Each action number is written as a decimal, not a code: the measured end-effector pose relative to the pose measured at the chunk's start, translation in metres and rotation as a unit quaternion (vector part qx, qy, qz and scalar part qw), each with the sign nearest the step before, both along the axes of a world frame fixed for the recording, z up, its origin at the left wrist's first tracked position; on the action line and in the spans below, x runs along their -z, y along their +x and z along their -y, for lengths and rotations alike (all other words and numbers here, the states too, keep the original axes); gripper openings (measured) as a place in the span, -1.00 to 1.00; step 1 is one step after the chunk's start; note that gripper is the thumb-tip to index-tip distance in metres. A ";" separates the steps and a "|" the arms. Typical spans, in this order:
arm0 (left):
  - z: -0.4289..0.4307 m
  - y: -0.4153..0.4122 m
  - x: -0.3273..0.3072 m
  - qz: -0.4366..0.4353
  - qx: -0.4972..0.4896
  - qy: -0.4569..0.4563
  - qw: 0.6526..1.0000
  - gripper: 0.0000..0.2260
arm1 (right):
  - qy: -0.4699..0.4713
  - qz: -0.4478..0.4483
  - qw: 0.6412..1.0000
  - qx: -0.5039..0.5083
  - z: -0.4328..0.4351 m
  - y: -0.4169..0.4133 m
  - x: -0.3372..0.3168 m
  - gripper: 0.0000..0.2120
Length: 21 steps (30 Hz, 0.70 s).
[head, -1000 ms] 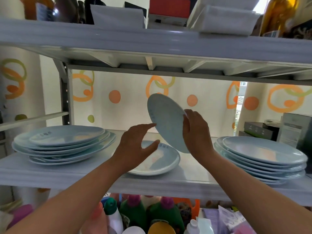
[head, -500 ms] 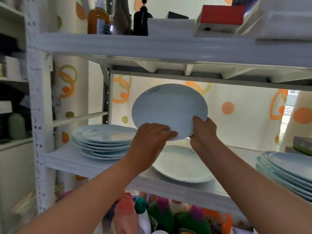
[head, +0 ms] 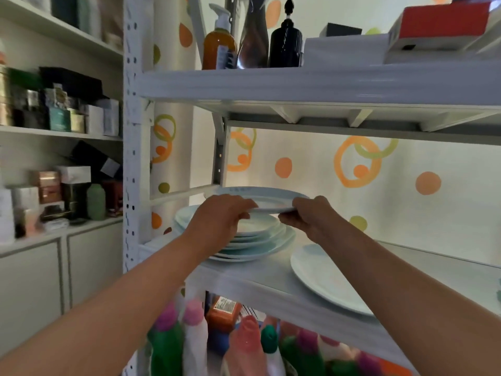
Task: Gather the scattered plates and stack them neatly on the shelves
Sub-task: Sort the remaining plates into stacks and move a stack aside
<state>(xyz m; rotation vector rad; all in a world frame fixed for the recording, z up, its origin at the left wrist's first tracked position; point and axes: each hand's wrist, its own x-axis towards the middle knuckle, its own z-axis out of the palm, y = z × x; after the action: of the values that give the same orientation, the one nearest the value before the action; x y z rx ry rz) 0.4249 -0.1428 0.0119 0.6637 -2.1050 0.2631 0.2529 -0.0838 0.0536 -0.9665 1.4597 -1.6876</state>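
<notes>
Above the pile of pale blue plates on the white shelf, left hand and right hand clamp a level pale blue round ceramic plate at its seven and five o'clock rims; lowering should be centred and flat, with fingers withdrawn last.

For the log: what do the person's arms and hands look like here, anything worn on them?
Both forearms are bare along their whole visible length; no sleeve shows in the frame. The left hand and right hand are ungloved. No watch, bracelet or ring can be seen on the parts in view, and there are no visible markings.
</notes>
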 end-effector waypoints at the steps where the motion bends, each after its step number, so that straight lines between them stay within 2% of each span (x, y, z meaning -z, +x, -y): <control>1: 0.001 0.001 0.003 0.005 0.005 0.006 1.000 -0.77 | 0.008 -0.016 1.000 0.004 0.004 -0.002 0.003 -0.82; 4: 0.002 0.002 0.007 0.017 -0.003 0.042 0.999 -0.73 | 0.037 -0.054 0.997 0.027 0.018 -0.008 0.010 -0.71; 12: -0.002 0.007 0.012 0.065 0.004 0.106 0.992 -0.65 | 0.071 -0.119 0.989 0.056 0.031 -0.013 0.021 -0.64; 14: -0.001 0.009 0.013 0.079 -0.004 0.107 0.991 -0.66 | 0.070 -0.138 0.986 0.058 0.034 -0.012 0.024 -0.67; 18: 0.000 0.015 0.016 0.092 0.001 0.148 0.985 -0.66 | 0.056 -0.175 0.981 0.060 0.035 -0.006 0.028 -0.88; 21: 0.002 0.019 0.017 0.114 -0.008 0.159 0.981 -0.71 | 0.063 -0.210 0.973 0.070 0.035 -0.004 0.031 -0.89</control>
<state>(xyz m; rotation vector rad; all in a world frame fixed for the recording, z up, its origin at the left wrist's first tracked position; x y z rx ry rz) 0.4443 -0.1445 -0.0049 0.8725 -2.3882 0.0083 0.2490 -0.1189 0.0224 -1.2248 1.9245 -1.5228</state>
